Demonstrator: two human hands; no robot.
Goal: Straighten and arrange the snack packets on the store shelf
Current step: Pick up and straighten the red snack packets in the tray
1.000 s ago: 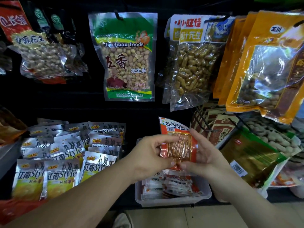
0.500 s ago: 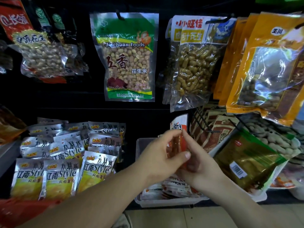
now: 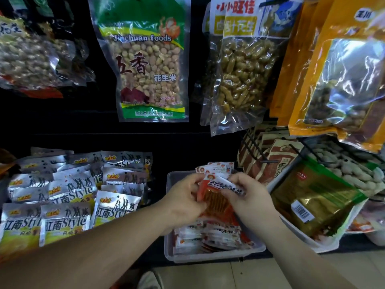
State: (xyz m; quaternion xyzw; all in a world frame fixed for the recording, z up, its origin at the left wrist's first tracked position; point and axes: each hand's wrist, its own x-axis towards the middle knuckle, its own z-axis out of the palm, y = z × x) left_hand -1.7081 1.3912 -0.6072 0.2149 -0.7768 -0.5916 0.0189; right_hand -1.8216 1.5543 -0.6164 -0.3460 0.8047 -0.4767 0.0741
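Note:
A small red and white snack packet [image 3: 215,200] with a clear window is tilted over a clear plastic bin [image 3: 212,255]. My left hand [image 3: 183,201] grips its left edge. My right hand [image 3: 248,198] pinches its top right corner. Several similar red and white packets [image 3: 210,236] lie loosely in the bin below my hands, and a few more packets [image 3: 216,166] stand upright at the bin's back.
Silver and yellow packets [image 3: 68,197] are stacked on the shelf to the left. Bags of peanuts [image 3: 149,65] and other nuts [image 3: 242,76] hang above. A green and gold bag [image 3: 312,197] lies in a white bin at right. Tiled floor lies below.
The packet went from upright and facing me, through edge-on, to tilted and lower over the bin. Both hands dropped toward the bin. The view shifted closer to the shelf.

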